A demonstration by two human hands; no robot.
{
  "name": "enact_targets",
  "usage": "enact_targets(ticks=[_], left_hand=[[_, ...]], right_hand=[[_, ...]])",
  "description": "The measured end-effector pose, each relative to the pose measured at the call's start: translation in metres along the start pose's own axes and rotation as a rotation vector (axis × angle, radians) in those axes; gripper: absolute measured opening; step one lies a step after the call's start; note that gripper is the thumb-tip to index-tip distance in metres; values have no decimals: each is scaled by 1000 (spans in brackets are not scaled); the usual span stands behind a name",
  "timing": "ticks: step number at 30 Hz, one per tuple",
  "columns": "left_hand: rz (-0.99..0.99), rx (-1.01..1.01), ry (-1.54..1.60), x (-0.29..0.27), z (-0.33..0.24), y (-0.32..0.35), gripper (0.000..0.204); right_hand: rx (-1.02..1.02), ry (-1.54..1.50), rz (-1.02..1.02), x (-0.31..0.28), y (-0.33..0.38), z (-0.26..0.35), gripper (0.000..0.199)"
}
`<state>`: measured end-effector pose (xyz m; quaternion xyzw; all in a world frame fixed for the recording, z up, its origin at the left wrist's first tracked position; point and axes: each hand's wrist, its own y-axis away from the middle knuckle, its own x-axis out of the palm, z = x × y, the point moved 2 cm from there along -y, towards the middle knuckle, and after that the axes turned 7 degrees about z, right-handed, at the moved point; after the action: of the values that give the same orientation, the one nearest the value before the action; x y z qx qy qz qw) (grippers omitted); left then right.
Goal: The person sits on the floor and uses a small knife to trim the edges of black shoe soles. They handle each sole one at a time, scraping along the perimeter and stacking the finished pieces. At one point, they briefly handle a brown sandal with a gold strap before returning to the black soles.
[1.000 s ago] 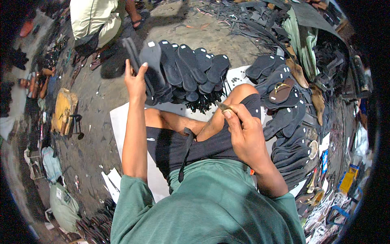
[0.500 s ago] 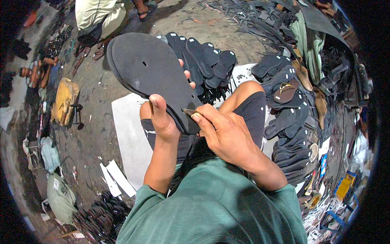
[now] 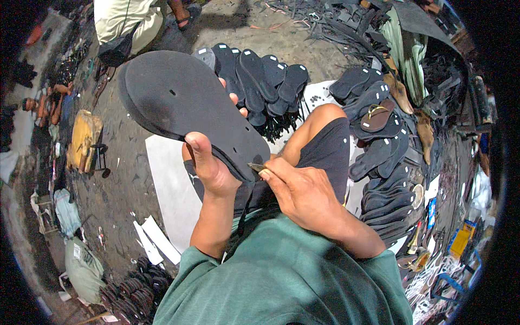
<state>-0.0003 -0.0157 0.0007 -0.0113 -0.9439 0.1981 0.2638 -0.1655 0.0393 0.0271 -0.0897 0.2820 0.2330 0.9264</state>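
Note:
A large black sandal sole (image 3: 187,103) with small slots is tilted up in front of me, its wide toe end at the far left. My left hand (image 3: 214,172) is closed round its narrower part, thumb on the near side and fingertips showing past the far edge. My right hand (image 3: 310,197) pinches a small knife (image 3: 257,167), most of its handle hidden in the fingers. The blade touches the rim of the heel end. A thin black strip (image 3: 246,207) hangs below the heel over my lap; where it joins the sole is hard to see.
Black soles with white labels (image 3: 252,76) lie on a white sheet (image 3: 165,173) ahead. More stacked soles (image 3: 387,208) and a brown sandal (image 3: 377,115) are at the right. A yellowish wooden block (image 3: 85,141) stands left. Another person (image 3: 130,27) is at the far left. Dark scraps (image 3: 346,27) lie beyond.
The sole has shifted left and a little down with my left hand. The knife in my right hand has moved lower, round the heel's rim.

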Motion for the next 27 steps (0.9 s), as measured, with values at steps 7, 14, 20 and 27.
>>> enact_targets(ticks=[7,14,20,27], left_hand=[[-2,-31,113,12,-10,0,96],[12,-59,136,14,-7,6,102],[57,-77,170,15,-7,6,103],[-52,-61,150,7,-10,9,100]], right_hand=[[-5,65,-153,-25,-16,2,11],[36,132,-100,-27,-20,3,11],[21,113,-66,-30,-18,0,11],[45,36,8,-16,-14,-1,11]])
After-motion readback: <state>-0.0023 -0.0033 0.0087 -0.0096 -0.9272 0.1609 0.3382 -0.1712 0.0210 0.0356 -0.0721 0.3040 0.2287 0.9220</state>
